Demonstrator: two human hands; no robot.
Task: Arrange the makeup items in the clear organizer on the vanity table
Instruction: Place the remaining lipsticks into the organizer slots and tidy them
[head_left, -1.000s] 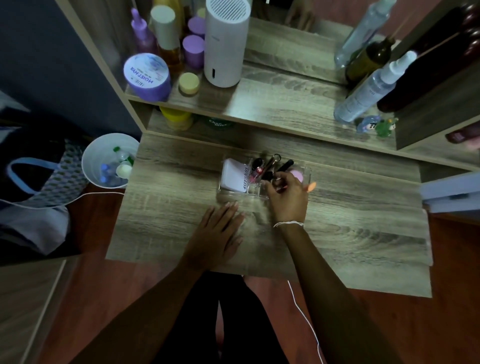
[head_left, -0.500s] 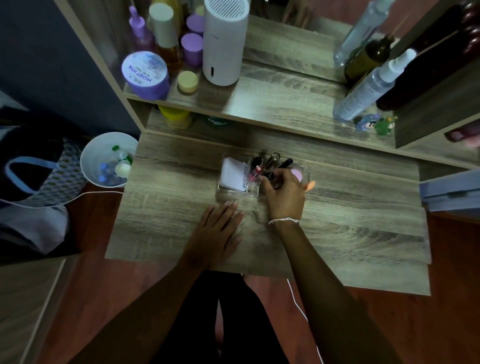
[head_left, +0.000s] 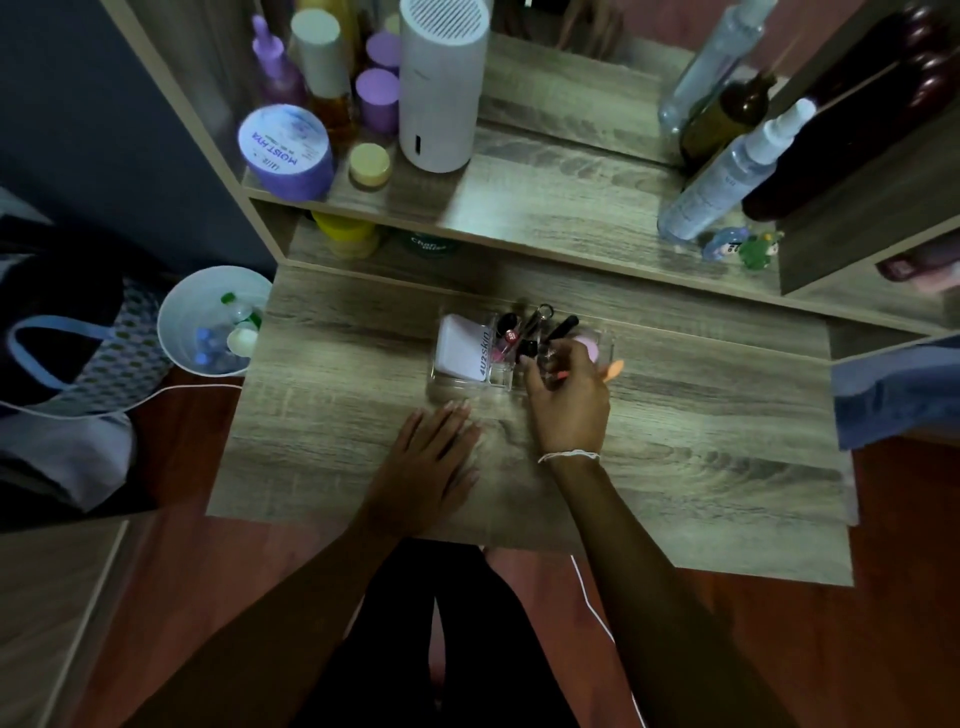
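Right hand (head_left: 569, 400) barely shifted, still reaching into clear organizer (head_left: 467, 382), fingers curled, can't tell what they're gripping, left hand (head_left: 434, 460) flat, fingers spread on table (head_left: 701, 457)

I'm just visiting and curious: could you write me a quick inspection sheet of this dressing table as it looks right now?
Surface: wood-grain vanity table, mostly bare in front.
Job's things: clear organizer at the back centre, holding a white 4U2skin box, dark tubes and a pink sponge.
Clutter: upper shelf carries a purple jar, a white cylinder and spray bottles.
Grippers: left hand flat on the table; right hand at the organizer, fingers curled on a small item, unclear which.
Cables: thin white cable below the table edge.
Surroundings: white bin and a bag on the floor, left.
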